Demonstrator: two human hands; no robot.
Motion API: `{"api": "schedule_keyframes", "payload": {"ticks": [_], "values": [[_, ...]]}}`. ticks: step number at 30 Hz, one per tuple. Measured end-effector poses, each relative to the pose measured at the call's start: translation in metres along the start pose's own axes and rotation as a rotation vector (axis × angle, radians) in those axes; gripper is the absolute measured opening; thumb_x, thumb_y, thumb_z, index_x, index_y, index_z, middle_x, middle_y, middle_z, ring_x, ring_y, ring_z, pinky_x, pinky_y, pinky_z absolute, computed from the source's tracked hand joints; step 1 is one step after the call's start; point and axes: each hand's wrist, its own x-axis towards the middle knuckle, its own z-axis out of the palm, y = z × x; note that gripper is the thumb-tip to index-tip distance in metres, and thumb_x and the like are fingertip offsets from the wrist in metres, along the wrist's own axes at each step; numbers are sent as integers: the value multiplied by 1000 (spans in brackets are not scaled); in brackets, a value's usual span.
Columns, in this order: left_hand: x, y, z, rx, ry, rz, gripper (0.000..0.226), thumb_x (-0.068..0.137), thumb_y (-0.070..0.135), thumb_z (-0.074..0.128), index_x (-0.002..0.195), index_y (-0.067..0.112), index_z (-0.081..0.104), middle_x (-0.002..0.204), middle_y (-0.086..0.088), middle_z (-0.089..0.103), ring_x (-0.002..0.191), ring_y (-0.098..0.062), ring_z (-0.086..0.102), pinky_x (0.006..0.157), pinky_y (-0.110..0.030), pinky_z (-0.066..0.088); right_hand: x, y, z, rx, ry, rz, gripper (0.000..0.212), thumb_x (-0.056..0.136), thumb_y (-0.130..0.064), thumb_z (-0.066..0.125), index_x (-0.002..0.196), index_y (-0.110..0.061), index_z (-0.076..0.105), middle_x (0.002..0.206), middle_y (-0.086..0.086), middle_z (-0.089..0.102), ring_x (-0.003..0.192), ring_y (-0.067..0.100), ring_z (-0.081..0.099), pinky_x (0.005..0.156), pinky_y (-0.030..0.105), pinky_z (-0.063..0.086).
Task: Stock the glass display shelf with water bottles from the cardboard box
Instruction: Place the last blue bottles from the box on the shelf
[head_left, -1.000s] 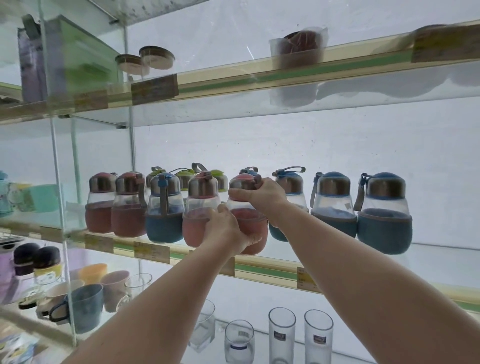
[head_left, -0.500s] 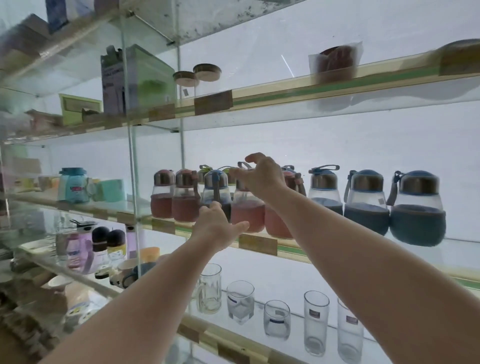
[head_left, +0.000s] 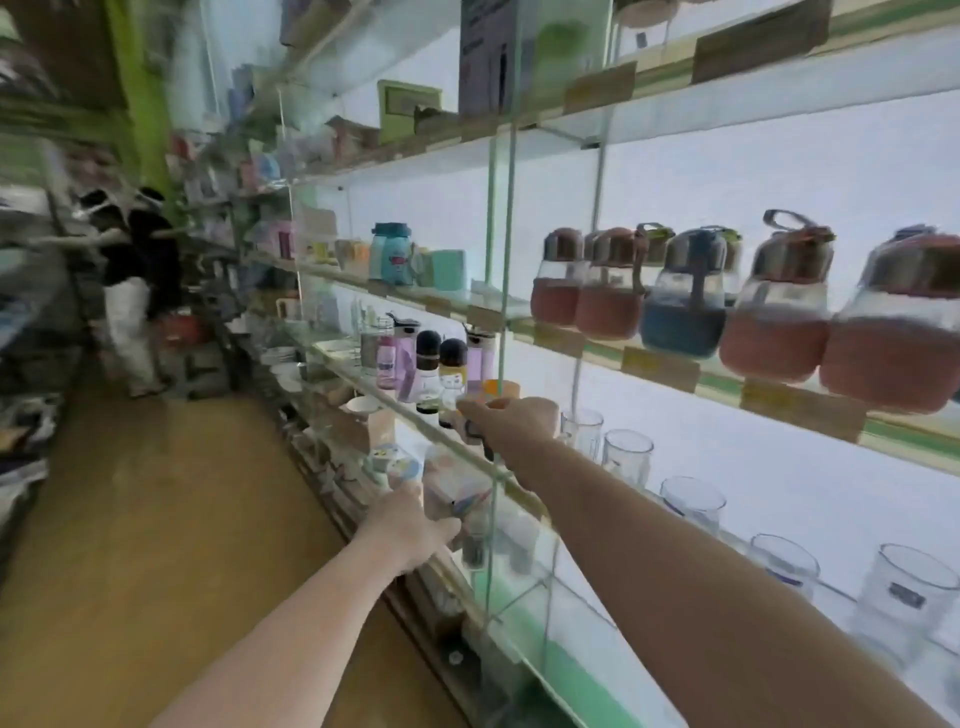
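Both arms reach out in front of a tall glass display shelf (head_left: 597, 358) with a bright white back.

On the middle shelf board, near its front edge, stands a row of round glass water bottles with shiny metal lids. The first is a glass bottle with a pink soft sleeve (head_left: 556, 299), and one more pink one stands just beside it. Next comes a glass bottle with a blue soft sleeve (head_left: 681, 317). Two more pink ones follow toward the right edge of the picture, and they look blurry. More bottles stand behind the row.

The right hand (head_left: 511, 423) is lower down, at the front edge of the shelf board below, close to the upright glass panel. It holds nothing. I cannot tell how far its fingers are bent, because it is blurry.

The left hand (head_left: 410, 525) is lower still, by the front edge of the next board down. Its fingers look loose and it holds nothing.

Clear drinking glasses (head_left: 626, 457) stand in a line on the lower board. Far down the aisle stands a person in dark top (head_left: 132, 291).
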Motion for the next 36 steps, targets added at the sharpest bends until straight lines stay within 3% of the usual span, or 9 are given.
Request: {"api": "schedule_keyframes", "payload": {"ticks": [2, 4, 6, 8, 12, 15, 19, 24, 36], "values": [[0, -32, 11, -12, -23, -109, 68, 91, 41, 55, 144, 9, 27, 143, -11, 31, 125, -26, 42, 91, -29, 40, 4, 17, 35, -34, -117, 39, 39, 91, -44, 54, 101, -7, 63, 82, 7, 59, 69, 17, 54, 63, 30, 45], [1, -61, 26, -53, -37, -217, 65, 91, 40, 55, 143, 11, 28, 143, -11, 29, 120, -27, 45, 83, -29, 40, 8, 38, 67, -70, -232, 87, 47, 94, -43, 50, 122, -6, 58, 112, 11, 63, 96, 25, 60, 86, 33, 48], [4, -88, 45, -83, -30, -313, 64, 91, 38, 56, 142, 11, 30, 143, -11, 30, 119, -26, 46, 80, -26, 37, 16, 64, 98, -92, -313, 115, 46, 93, -43, 50, 123, -8, 58, 114, 8, 61, 107, 26, 57, 92, 33, 46], [6, -111, 65, -104, -29, -406, 64, 90, 37, 58, 142, 11, 30, 144, -11, 30, 124, -26, 44, 87, -27, 38, 25, 93, 124, -134, -391, 153, 48, 93, -44, 49, 123, -7, 59, 113, 9, 61, 109, 27, 57, 93, 36, 47], [11, -153, 110, -136, -57, -606, 65, 89, 35, 60, 142, 11, 31, 145, -13, 29, 130, -28, 39, 104, -35, 36, 41, 164, 175, -191, -586, 285, 54, 94, -45, 46, 132, -8, 53, 129, 8, 57, 117, 28, 54, 97, 38, 47], [12, -186, 148, -133, -91, -724, 65, 89, 35, 59, 142, 12, 31, 144, -12, 30, 129, -27, 40, 104, -34, 35, 46, 224, 209, -209, -651, 378, 57, 93, -47, 48, 137, -12, 47, 116, 3, 57, 105, 23, 55, 83, 31, 46], [10, -236, 202, -141, -149, -833, 61, 90, 33, 58, 142, 13, 32, 142, -10, 32, 124, -26, 44, 97, -31, 39, 48, 297, 248, -223, -715, 513, 60, 91, -45, 53, 139, -9, 43, 129, 8, 54, 118, 27, 51, 92, 37, 45], [25, -299, 269, -108, -230, -854, 59, 90, 30, 56, 142, 12, 34, 145, -12, 31, 130, -27, 40, 106, -33, 36, 47, 390, 299, -252, -749, 614, 55, 92, -44, 51, 135, -10, 49, 130, 8, 53, 120, 28, 49, 99, 42, 46], [98, -512, 496, -74, -281, -881, 57, 90, 33, 56, 139, 13, 37, 140, -12, 39, 123, -27, 46, 94, -29, 37, 15, 678, 453, -141, -736, 955, 54, 94, -37, 54, 139, -11, 42, 135, 9, 48, 125, 30, 46, 99, 46, 45]]}}
